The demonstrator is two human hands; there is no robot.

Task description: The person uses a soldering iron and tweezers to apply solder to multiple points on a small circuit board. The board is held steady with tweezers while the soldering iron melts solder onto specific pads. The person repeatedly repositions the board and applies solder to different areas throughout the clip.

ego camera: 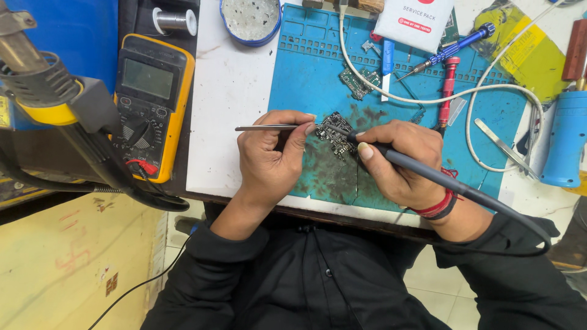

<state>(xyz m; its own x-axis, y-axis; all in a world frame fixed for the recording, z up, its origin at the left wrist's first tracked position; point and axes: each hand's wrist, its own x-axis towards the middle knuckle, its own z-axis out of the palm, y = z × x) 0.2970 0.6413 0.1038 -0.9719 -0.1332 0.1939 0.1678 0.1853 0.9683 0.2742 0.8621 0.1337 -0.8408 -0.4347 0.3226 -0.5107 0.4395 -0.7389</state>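
Note:
A small dark circuit board (334, 131) lies on a stained blue work mat (306, 79). My left hand (272, 156) pinches metal tweezers (269, 128), whose tips reach the board's left edge. My right hand (400, 160) grips a dark soldering iron (428, 173) like a pen, its tip touching the board's right side. The iron's black cable runs off to the right, past my wrist with its red bands.
A yellow multimeter (153, 101) sits at left beside a hot-air gun nozzle (36, 79). On the mat lie another small board (358, 82), a blue screwdriver (455, 49), a red tool (448, 91), a white cable (422, 98) and spare tweezers (504, 146). A round tin (251, 21) is at top.

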